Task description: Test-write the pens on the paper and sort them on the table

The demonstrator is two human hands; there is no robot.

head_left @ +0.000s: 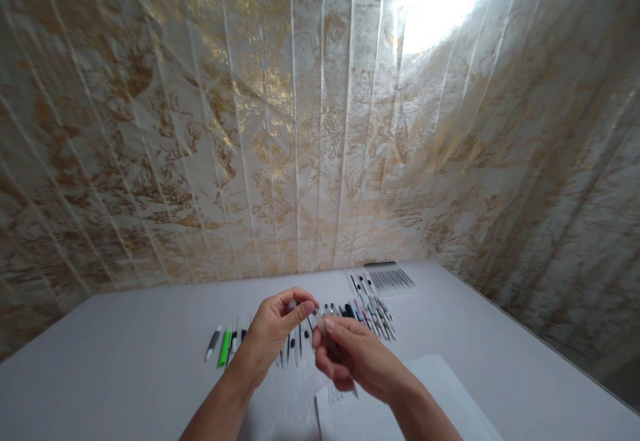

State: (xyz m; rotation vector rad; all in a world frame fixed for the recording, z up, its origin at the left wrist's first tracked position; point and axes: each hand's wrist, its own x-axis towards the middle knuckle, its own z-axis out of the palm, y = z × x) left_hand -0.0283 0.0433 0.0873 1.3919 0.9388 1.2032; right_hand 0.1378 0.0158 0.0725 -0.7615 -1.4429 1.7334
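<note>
Glossy curtain [265, 134], matt table [130, 354], plastic pens [225, 347]

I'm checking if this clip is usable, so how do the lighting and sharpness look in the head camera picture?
Head view: glare burns out the upper right of the shiny patterned backdrop, while its lower right falls dim; head view: the pen tip below the right hand looks soft, and writing on the paper is unreadable.

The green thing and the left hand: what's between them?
In the head view, a few slim black and white things, probably pens, lie on the table between the green thing and the left hand.
</note>
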